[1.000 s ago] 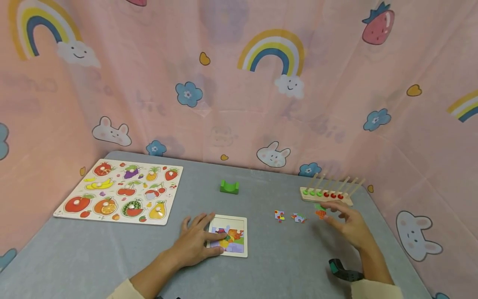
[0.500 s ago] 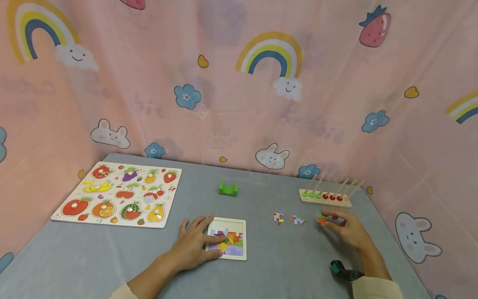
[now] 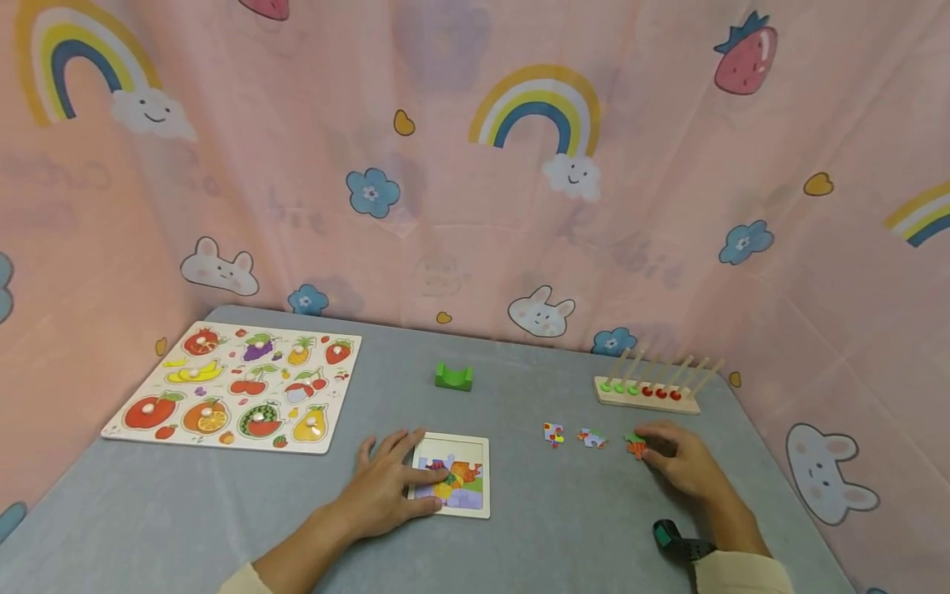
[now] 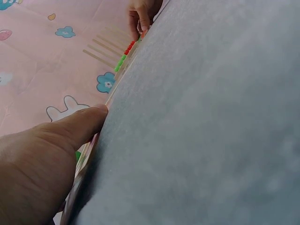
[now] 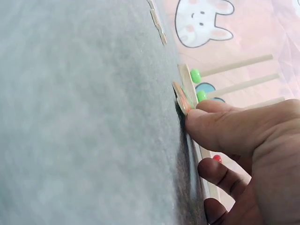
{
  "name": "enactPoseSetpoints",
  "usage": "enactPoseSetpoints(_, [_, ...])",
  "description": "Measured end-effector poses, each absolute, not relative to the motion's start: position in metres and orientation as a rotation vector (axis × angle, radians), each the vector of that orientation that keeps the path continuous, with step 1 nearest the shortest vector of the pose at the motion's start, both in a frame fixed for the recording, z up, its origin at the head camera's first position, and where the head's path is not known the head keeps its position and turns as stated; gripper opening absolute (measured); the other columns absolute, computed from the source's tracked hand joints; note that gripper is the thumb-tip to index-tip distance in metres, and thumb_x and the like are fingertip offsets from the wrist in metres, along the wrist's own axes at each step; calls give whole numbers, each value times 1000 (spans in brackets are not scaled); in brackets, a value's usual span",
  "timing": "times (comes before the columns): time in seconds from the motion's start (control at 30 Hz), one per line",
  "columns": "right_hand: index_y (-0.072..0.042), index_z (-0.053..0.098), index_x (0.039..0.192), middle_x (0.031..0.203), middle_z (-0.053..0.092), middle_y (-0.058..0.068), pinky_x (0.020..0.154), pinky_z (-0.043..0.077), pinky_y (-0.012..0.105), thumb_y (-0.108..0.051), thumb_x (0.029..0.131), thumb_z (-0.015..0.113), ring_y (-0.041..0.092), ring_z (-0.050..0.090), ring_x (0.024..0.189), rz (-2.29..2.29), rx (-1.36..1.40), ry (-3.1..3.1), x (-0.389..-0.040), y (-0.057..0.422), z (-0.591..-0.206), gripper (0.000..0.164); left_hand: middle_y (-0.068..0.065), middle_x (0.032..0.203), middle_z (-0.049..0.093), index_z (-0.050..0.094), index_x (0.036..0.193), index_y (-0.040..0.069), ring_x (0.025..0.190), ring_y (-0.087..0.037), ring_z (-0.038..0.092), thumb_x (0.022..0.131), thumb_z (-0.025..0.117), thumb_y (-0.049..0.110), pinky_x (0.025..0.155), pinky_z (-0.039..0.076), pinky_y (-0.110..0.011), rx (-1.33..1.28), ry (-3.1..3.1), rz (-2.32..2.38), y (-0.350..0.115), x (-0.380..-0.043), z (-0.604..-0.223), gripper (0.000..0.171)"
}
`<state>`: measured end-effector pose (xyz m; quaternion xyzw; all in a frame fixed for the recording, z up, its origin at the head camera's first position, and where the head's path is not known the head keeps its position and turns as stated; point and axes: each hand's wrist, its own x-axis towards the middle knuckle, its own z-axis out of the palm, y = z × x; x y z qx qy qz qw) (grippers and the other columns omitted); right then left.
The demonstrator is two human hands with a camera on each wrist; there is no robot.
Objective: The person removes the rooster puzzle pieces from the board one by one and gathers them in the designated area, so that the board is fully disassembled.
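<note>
In the head view my left hand (image 3: 382,487) rests on the left side of a small wooden-framed jigsaw puzzle (image 3: 486,478), fingers spread, thumb and index finger over its picture. Several pieces sit in the frame; bare wood shows along its far part. My right hand (image 3: 686,462), to the right, pinches an orange-and-green puzzle piece (image 3: 635,446) by its edge between thumb and index finger. The right wrist view shows that piece (image 5: 183,98) tilted, close over the table. To its left lie two loose pieces, one purple-and-yellow (image 3: 553,434) and one mostly lilac (image 3: 592,438).
A fruit knob puzzle board (image 3: 245,388) lies at the left. Behind the small frame stands a green notched block (image 3: 453,377). A wooden bead rack (image 3: 646,396) with upright pegs stands at the far right. A dark curved object (image 3: 679,542) is by the right wrist.
My right hand has come down and slightly nearer with the orange-and-green piece, which has turned a little. The left hand stays on the framed puzzle. The head view has shifted slightly.
</note>
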<state>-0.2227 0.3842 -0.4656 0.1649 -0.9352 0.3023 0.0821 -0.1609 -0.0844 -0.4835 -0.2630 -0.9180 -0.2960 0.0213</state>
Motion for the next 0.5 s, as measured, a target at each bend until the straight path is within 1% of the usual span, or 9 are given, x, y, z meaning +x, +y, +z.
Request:
enactPoseSetpoints(0.1, [0, 69, 112, 111, 64, 10, 86, 42, 24, 5, 81, 72, 29, 57, 104, 892, 484, -2802, -224, 384, -467, 32, -16, 150, 34, 70, 121, 33, 137, -39, 25, 83, 69, 52, 99, 3, -66, -816, -2849, -913, -85, -161, -483, 42])
enactPoseSetpoints(0.23, [1, 69, 112, 111, 64, 12, 85, 43, 23, 4, 82, 72, 30, 57, 104, 908, 491, -2801, -224, 384, -467, 30, -16, 150, 34, 69, 121, 34, 137, -39, 25, 83, 68, 53, 99, 3, -66, -826, -2847, -906, -85, -162, -484, 43])
enactPoseSetpoints(0.37, [2, 67, 113, 113, 64, 14, 82, 46, 27, 1, 83, 71, 30, 59, 101, 907, 466, -2807, -221, 384, -463, 30, -16, 150, 34, 69, 121, 34, 137, -39, 25, 83, 67, 54, 99, 4, -67, -831, -2841, -903, -84, -162, -484, 43])
enactPoseSetpoints(0.47, [2, 65, 119, 114, 63, 15, 78, 49, 35, -3, 86, 71, 25, 58, 95, 910, 424, -2820, -219, 383, -459, 34, -16, 150, 34, 69, 121, 33, 137, -39, 25, 83, 68, 54, 99, 4, -66, -829, -2845, -905, -85, -162, -484, 43])
enactPoseSetpoints(0.5, [2, 64, 120, 113, 63, 15, 76, 50, 36, -4, 86, 70, 23, 58, 93, 928, 410, -2815, -218, 382, -457, 35, -16, 150, 34, 69, 121, 33, 137, -39, 25, 83, 68, 54, 100, 4, -66, -826, -2846, -904, -85, -162, -484, 43])
